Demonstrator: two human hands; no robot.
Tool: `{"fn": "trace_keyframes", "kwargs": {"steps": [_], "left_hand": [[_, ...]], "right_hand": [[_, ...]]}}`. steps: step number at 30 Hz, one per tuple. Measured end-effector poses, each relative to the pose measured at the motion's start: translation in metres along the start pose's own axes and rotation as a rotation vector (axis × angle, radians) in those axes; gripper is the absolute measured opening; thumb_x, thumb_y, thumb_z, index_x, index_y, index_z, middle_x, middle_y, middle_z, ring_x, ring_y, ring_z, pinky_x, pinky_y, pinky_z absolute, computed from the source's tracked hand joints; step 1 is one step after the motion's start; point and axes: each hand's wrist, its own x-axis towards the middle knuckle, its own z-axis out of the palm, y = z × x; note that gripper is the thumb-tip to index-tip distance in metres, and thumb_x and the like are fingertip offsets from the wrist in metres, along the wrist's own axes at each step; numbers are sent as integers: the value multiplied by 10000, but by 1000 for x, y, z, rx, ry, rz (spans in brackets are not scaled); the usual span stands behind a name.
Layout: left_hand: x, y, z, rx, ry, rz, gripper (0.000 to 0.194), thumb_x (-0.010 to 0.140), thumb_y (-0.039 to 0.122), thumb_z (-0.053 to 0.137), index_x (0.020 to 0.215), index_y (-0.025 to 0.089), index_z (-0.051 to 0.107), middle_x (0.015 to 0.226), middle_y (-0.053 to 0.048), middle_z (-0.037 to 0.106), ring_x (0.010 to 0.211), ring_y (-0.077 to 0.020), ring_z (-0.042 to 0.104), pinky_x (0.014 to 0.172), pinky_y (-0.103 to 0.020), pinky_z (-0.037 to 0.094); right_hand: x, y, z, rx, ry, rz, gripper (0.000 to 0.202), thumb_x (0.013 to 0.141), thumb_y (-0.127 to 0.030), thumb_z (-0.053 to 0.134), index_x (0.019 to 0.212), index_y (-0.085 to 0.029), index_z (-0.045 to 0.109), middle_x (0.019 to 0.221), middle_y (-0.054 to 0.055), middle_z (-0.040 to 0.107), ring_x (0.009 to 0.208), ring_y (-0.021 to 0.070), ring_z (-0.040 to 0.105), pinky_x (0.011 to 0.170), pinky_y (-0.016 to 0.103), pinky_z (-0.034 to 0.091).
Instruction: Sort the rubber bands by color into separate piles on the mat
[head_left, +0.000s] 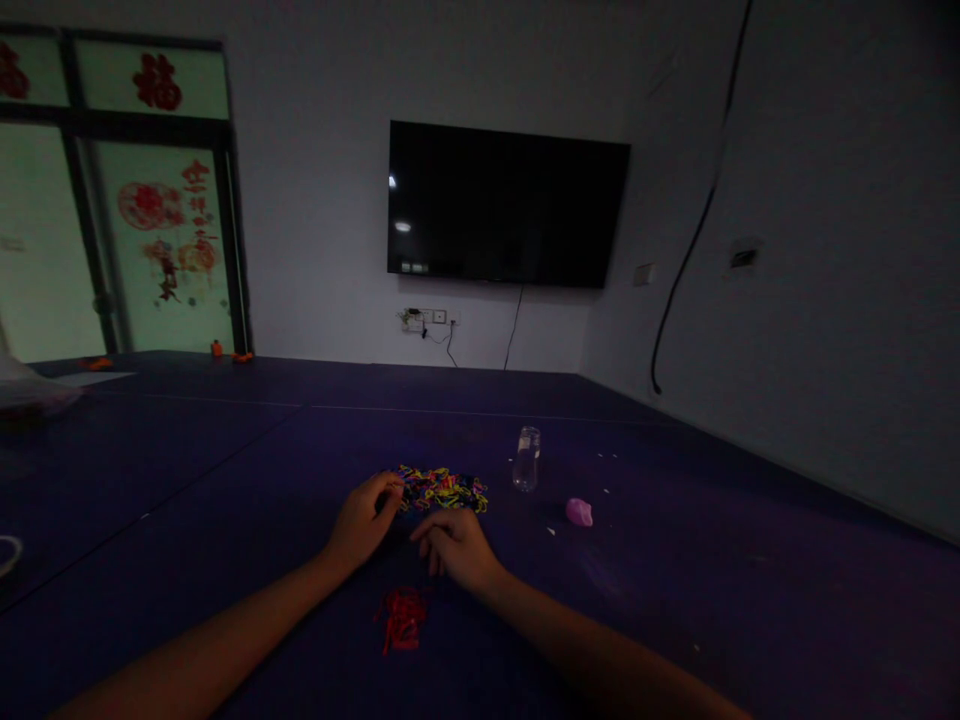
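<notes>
A pile of multicoloured small elastic bands (446, 490), yellow, blue, red and dark, lies on the dark purple surface. My left hand (364, 522) rests at the pile's left edge, its fingers curled and closed among the bands. What it pinches there, if anything, is too small to make out. Just in front of the pile is my right hand (459, 550), its index finger stretched to the left and the other fingers loosely bent apart. Nothing shows in it. Closer to me, between my forearms, sits a smaller heap of red bands (403, 618).
A clear bottle (526, 462) stands upright right of the pile, with a pink object (579, 512) beside it. White scraps (551, 531) are scattered nearby. A whitish bag (30, 385) lies far left; a white ring (9, 555) is at the left edge. A television (506, 205) hangs on the wall.
</notes>
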Motion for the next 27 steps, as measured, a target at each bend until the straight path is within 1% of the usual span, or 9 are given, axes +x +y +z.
{"fn": "trace_keyframes", "kwargs": {"steps": [2,6,9,12,14,18,20,22,27], "left_hand": [[0,0,0,10,1,-26,220,871,321,451,928,192,620,889,-54,704,830,-197,665,739,-305,520],[1,-1,-1,20,-8,-37,219,869,313,454,935,195,626,902,-54,705,835,-200,668,739,-308,524],[1,-3,0,22,-23,-25,217,872,308,451,941,191,620,886,-50,703,816,-194,667,740,-310,521],[0,-3,0,45,-26,-14,207,872,287,446,950,193,613,892,-46,698,823,-188,659,761,-313,514],[0,-2,1,84,-35,8,199,869,269,447,943,194,615,910,-49,693,849,-191,649,782,-320,505],[0,0,2,189,-88,90,202,872,255,444,916,192,630,932,-59,685,908,-208,619,852,-359,476],[0,-1,3,235,-127,134,205,873,246,443,905,189,638,942,-61,683,928,-212,607,899,-388,452],[1,-3,5,273,-172,174,220,879,235,435,914,186,647,975,-66,678,955,-212,594,921,-400,438],[1,-12,7,345,-280,247,283,909,244,402,1035,184,649,1134,-83,640,1083,-224,539,957,-431,413]], "right_hand": [[0,1,0,23,-64,31,228,703,-203,420,699,-132,637,517,-25,563,356,76,517,336,153,349],[-1,3,2,135,-251,30,183,695,-220,452,680,-126,609,558,8,596,438,114,590,399,189,438],[0,3,1,121,-204,-26,202,707,-205,436,722,-126,621,606,24,616,475,123,604,416,199,445],[2,0,-3,-34,-65,-117,277,726,-163,379,778,-135,650,669,40,635,526,133,611,449,224,459],[-1,-6,-6,-217,-46,-240,325,725,-125,358,813,-151,670,770,62,664,664,160,640,583,285,511],[-10,-23,-6,-641,-333,-585,374,709,-89,416,963,-196,670,1100,65,645,1058,188,565,944,365,417],[-14,-28,-4,-776,-446,-675,364,734,-113,441,1015,-198,657,1162,67,621,1106,186,536,969,354,390],[-16,-29,-2,-841,-475,-729,328,767,-138,443,1013,-189,654,1149,71,627,1081,182,550,948,342,399],[-14,-23,-2,-812,-378,-774,295,750,-106,426,908,-189,662,990,48,681,945,161,602,873,307,435]]}}
